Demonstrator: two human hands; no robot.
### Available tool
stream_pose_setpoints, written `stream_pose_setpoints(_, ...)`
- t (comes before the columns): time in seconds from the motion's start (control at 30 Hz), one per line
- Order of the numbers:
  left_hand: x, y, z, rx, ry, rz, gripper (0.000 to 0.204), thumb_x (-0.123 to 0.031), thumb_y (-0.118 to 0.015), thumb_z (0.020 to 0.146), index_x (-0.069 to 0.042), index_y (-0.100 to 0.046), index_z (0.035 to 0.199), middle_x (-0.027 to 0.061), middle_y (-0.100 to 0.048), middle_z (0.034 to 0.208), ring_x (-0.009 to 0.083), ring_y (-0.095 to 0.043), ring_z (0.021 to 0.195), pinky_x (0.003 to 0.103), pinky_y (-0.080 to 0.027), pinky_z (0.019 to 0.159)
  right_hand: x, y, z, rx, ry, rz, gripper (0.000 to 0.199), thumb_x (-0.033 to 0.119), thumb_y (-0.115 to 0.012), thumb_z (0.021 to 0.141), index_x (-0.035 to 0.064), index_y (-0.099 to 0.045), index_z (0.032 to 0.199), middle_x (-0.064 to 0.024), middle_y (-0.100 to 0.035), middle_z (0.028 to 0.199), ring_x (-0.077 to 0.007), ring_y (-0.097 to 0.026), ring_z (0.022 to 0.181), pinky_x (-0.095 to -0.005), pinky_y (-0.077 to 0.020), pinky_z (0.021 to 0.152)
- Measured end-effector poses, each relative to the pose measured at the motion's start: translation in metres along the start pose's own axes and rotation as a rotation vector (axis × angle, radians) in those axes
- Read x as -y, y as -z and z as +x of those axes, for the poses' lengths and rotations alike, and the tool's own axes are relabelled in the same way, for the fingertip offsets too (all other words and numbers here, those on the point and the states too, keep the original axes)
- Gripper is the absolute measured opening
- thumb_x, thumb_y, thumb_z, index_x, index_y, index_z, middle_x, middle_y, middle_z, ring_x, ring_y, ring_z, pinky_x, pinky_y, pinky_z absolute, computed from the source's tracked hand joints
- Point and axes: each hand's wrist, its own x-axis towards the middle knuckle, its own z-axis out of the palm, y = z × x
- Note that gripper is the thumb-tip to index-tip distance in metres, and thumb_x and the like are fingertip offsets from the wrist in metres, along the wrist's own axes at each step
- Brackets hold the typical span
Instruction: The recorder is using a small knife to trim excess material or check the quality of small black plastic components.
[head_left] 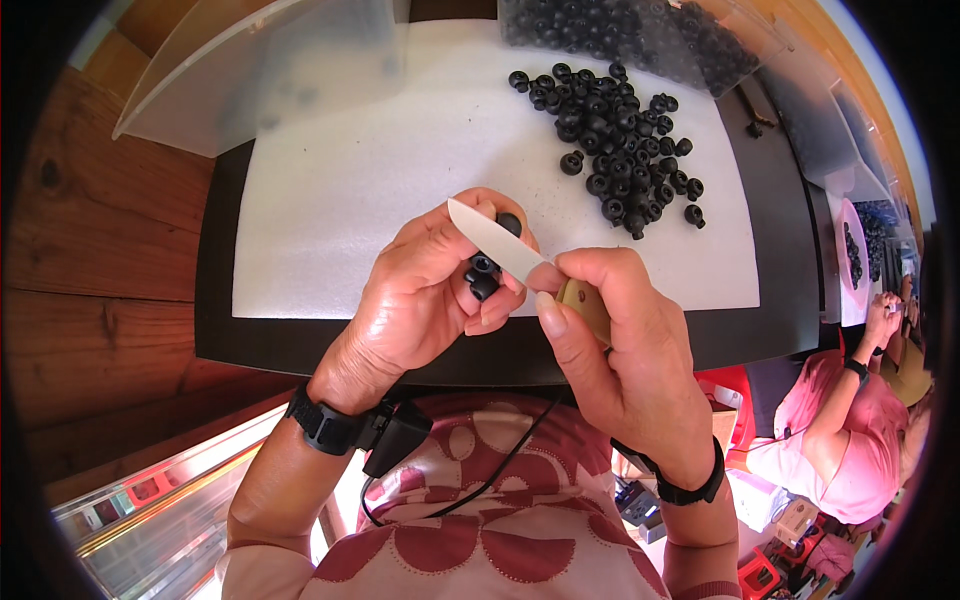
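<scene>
Red-and-cream patterned cloth (480, 550) covered the person's front at the near edge. Farther on, above the near side of the dark table (780, 265), the left hand (405, 290), palm partly up, held small black, knob-shaped parts (483, 286) within its curled fingers; one showed a round recess. To its right, the right hand (635, 340) gripped a knife (500, 242) with a pale, tapered blade and olive-yellow handle. Its blade slanted far and left across the parts; contact could not be told.

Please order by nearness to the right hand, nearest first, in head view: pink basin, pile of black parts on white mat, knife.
1. Knife, in the right hand.
2. Pile of black parts, ahead on the mat.
3. Pink basin, far right.
</scene>
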Motion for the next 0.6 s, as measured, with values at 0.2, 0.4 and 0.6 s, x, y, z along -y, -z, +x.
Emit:
stream_pose_setpoints(0.2,0.0019,0.0037,0.0022,0.019,-0.017,0.038,0.049,-0.047,-0.056,0.102,0.001,-0.052,0.106,0.0117,-0.059,0.091,0.0109,-0.048,0.058,0.024,-0.033,0.048,-0.0037,-0.0019,-0.0001,-0.018,0.027,-0.029,0.027,0.007,-0.069,0.093,0.0047,-0.053,0.114,-0.0124,-0.066,0.085,-0.0346,-0.067,0.069,-0.0417,-0.0504,0.058)
stream_pose_setpoints(0.4,0.0026,0.004,0.0023,0.019,-0.031,0.042,0.049,-0.047,-0.056,0.103,0.002,-0.052,0.106,0.0134,-0.059,0.091,0.0104,-0.047,0.057,0.024,-0.032,0.046,-0.0059,-0.0039,-0.0002,-0.04,0.042,-0.037,0.025,0.007,-0.069,0.092,0.0044,-0.054,0.113,-0.0131,-0.066,0.086,-0.0352,-0.067,0.07,-0.0421,-0.0503,0.058)
stream_pose_setpoints(0.6,0.0034,0.0043,0.0009,0.018,-0.024,-0.014,0.043,-0.041,-0.056,0.104,0.001,-0.053,0.111,0.0104,-0.06,0.089,0.0107,-0.047,0.058,0.023,-0.031,0.048,-0.0052,-0.0042,-0.0003,-0.049,0.051,-0.038,0.024,0.007,-0.069,0.093,0.004,-0.055,0.112,-0.0137,-0.065,0.086,-0.0358,-0.067,0.07,-0.0423,-0.0503,0.058)
